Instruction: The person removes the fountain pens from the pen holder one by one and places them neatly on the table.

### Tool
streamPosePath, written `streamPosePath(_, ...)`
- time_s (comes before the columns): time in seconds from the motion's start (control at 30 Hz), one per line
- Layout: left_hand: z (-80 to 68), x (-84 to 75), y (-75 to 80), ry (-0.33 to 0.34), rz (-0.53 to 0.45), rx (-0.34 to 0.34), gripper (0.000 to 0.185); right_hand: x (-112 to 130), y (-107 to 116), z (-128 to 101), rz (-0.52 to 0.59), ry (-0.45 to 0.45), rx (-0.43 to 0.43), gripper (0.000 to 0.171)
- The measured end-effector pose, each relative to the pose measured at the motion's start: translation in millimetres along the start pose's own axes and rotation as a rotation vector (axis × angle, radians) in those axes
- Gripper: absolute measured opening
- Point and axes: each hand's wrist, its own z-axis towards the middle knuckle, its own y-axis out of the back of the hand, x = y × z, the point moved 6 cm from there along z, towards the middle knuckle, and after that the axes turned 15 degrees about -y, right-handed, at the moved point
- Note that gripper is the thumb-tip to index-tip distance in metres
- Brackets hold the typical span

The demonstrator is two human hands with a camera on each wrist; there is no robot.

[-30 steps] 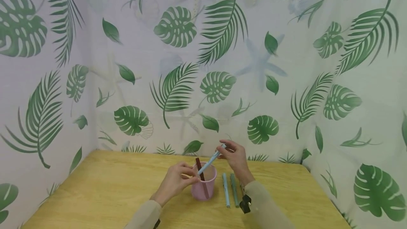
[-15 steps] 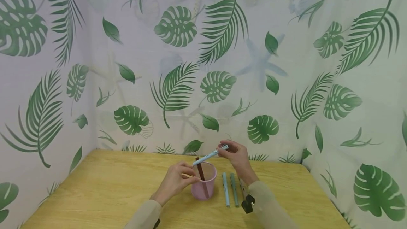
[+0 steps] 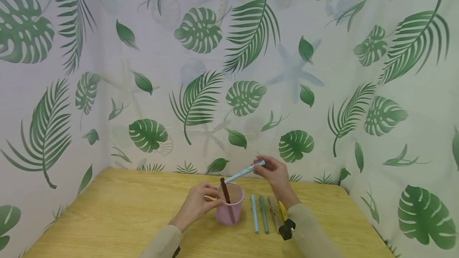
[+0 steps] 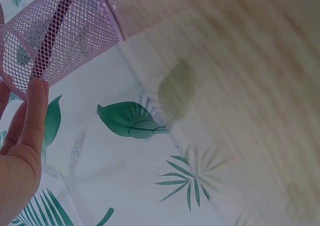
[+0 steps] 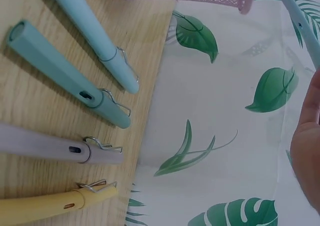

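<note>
1. The right hand (image 3: 277,172) pinches the upper end of a light blue pen (image 3: 244,172) between thumb and fingertips, holding it raised and slanted, its lower tip just above the far rim of the pink mesh pen cup (image 3: 230,209). The left hand (image 3: 199,203) curls round the near-left side of that cup, fingers on the mesh wall (image 4: 60,31), steadying it on the desk (image 3: 114,214).

2. A dark red-brown pen (image 3: 226,194) already stands inside the cup, leaning against the wall by the left hand's fingers.

3. Just below the right wrist four more pens lie side by side on the desk — a pale blue one (image 5: 95,36) nearest the cup, then a teal one (image 5: 65,71), a grey one (image 5: 55,147) and a yellow one (image 5: 50,206) farthest out, their clips all pointing the same way.

4. Risks, as I judge them: the held pen is gripped only at its very end, so the low tip could swing and strike the rim rather than enter the opening. A knock there could tip the light mesh cup if the left hand's hold is loose — and spill the red-brown pen. The right sleeve hangs close over the lying pens and could brush the row into rolling.
</note>
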Motion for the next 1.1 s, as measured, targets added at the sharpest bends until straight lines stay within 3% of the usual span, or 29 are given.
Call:
streamPosePath(0.23,0.3,-1.1,0.2,0.006,0.004,0.001,0.015,2.1,14.0,-2.3,0.025,-0.033,-0.096,0.034)
streamPosePath(0.73,8.2,-5.9,-1.4,-0.042,0.034,-0.021,0.013,0.7,28.6,-3.0,0.059,-0.089,-0.081,0.028)
streamPosePath(1.1,-1.2,-5.8,-0.9,-0.048,0.080,-0.008,0.012,-9.6,39.7,-10.9,-0.054,-0.142,-0.141,0.035)
